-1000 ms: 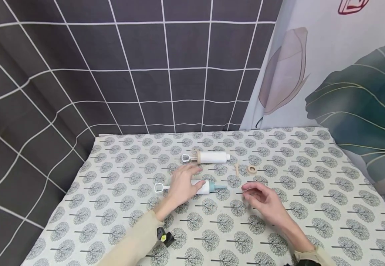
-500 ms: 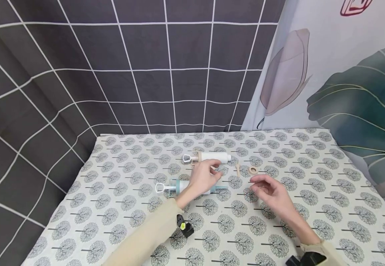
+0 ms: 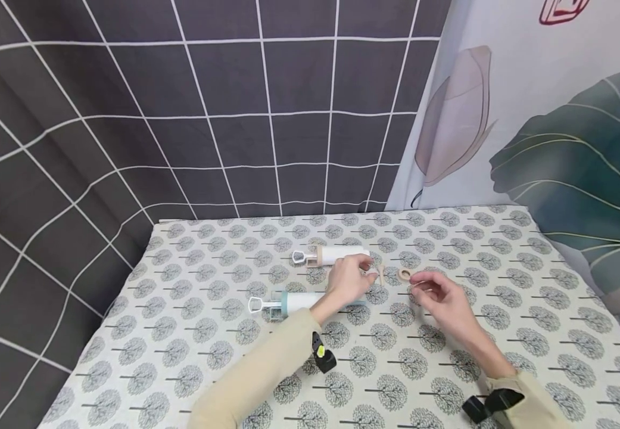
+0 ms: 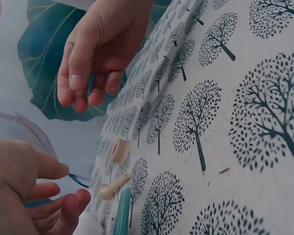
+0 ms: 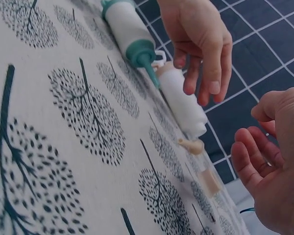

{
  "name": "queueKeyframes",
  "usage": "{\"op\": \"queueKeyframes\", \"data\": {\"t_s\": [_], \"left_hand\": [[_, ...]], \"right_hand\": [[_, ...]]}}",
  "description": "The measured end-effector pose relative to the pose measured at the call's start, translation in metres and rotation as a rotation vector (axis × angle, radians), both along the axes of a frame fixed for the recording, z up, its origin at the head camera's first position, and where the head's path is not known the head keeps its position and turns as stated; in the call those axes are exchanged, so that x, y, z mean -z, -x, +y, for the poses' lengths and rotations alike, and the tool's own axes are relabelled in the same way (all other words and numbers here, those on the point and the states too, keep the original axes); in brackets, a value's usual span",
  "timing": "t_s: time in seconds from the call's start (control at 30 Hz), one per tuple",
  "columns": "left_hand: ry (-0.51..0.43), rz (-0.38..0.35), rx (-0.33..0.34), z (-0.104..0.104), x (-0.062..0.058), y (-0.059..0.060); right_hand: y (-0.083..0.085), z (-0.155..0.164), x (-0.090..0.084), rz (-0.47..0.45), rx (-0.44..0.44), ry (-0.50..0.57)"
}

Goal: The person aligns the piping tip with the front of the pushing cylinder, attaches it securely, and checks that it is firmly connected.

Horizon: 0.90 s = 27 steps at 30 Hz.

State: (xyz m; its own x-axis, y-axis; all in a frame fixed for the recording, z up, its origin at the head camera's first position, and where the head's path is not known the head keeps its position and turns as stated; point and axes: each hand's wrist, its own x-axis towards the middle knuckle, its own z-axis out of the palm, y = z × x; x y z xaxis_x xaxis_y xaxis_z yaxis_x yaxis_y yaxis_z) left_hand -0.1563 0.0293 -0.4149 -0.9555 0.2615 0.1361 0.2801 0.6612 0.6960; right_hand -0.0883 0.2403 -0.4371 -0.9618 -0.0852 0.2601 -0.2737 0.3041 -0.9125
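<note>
My left hand [image 3: 346,280] hovers with loosely bent fingers and holds nothing; its fingertips are just left of a small beige nozzle [image 3: 382,274]. Across from it, my right hand [image 3: 444,301] is also unoccupied, fingers relaxed, with its fingertips close beside a beige ring [image 3: 404,274]. Under the left forearm lies a white plunger-type dispensing gun [image 3: 303,302] with a teal collar and a teal tip [image 5: 148,69]. Behind it lies a similar white dispensing gun [image 3: 336,254] with a beige collar and a white pull handle; the left hand partly covers its front end.
A cloth printed with trees [image 3: 363,363] covers the table. Behind it hangs a dark grid curtain [image 3: 234,137], and a pale curtain with leaf patterns [image 3: 567,155] hangs at the right. Each wrist carries a black camera mount [image 3: 323,354].
My left hand has come off the teal-collared dispensing gun and moved right, towards the beige nozzle. My right hand has shifted slightly right and forward, near the ring.
</note>
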Motion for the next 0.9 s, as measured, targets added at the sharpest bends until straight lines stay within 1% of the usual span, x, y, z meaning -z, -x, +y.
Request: {"op": "queueKeyframes", "data": {"t_s": [0.1, 0.27, 0.37, 0.57, 0.7, 0.9], "left_hand": [[0.024, 0.0, -0.002, 0.008, 0.002, 0.003], [0.06, -0.016, -0.008, 0.019, 0.006, 0.008], [0.082, -0.018, -0.025, 0.024, 0.01, 0.01], [0.099, -0.013, -0.067, 0.029, 0.019, 0.015], [0.099, 0.0, -0.08, 0.031, 0.022, 0.017], [0.124, -0.027, -0.088, 0.036, 0.024, 0.018]], "right_hand": [[0.003, 0.002, 0.002, -0.013, 0.023, -0.012], [0.007, 0.006, 0.004, -0.025, 0.035, -0.019], [0.009, 0.008, 0.006, -0.028, 0.04, -0.018], [0.015, 0.011, 0.009, -0.036, 0.041, -0.028], [0.019, 0.013, 0.011, -0.042, 0.045, -0.032], [0.023, 0.016, 0.015, -0.079, 0.055, -0.057]]}}
